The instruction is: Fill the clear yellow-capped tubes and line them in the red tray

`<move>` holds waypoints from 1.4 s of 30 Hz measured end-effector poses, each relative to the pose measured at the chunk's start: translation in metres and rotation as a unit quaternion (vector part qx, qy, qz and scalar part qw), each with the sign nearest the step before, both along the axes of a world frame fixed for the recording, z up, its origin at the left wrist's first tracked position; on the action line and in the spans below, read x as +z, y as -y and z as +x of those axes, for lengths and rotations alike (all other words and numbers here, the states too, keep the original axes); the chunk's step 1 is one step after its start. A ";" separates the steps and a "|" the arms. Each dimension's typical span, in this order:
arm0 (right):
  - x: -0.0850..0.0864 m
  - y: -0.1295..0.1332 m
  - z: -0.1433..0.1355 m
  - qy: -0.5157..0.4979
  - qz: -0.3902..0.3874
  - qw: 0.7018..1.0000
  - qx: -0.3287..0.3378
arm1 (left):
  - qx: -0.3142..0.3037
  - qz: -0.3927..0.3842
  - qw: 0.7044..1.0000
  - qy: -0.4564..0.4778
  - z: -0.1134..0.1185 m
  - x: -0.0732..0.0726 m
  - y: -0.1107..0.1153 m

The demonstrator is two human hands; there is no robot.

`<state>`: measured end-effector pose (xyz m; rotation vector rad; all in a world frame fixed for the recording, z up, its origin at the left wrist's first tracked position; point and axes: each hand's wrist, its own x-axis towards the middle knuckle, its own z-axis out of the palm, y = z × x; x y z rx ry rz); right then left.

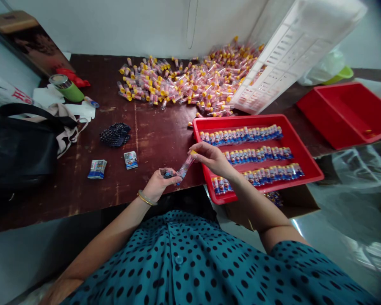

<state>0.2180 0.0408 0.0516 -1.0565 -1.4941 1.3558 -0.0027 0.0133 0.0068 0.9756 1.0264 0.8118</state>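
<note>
My left hand (160,183) is closed on small printed packets, near the table's front edge. Between both hands slants a clear tube (186,164) with a yellow cap and pinkish contents; my right hand (211,157) pinches it at the capped end. Its lower end meets the packets in my left hand. Right of it, a red tray (309,163) holds three rows of capped tubes (257,154) with blue lower parts. Two stacks of printed packets, one (97,169) farther left and one (131,160) nearer my left hand, lie on the table.
A large pile of yellow-capped tubes (178,82) lies at the back. A white plastic basket (273,59) leans behind the tray. At right stands a red bin (346,110). A black bag (22,148), a green container (66,87) and dark dotted cloth (115,134) are at left.
</note>
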 end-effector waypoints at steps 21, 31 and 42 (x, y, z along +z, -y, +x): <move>-0.036 0.082 -0.026 -0.023 -0.037 0.988 -0.146 | -0.005 -0.175 0.972 0.155 0.036 0.011 0.023; -0.028 0.082 -0.029 -0.021 -0.002 0.989 -0.149 | -0.001 -0.158 0.977 0.141 0.039 0.022 0.021; -0.058 -0.008 0.085 0.212 -0.024 0.947 -0.242 | -0.056 -0.159 0.985 0.026 0.011 0.003 0.012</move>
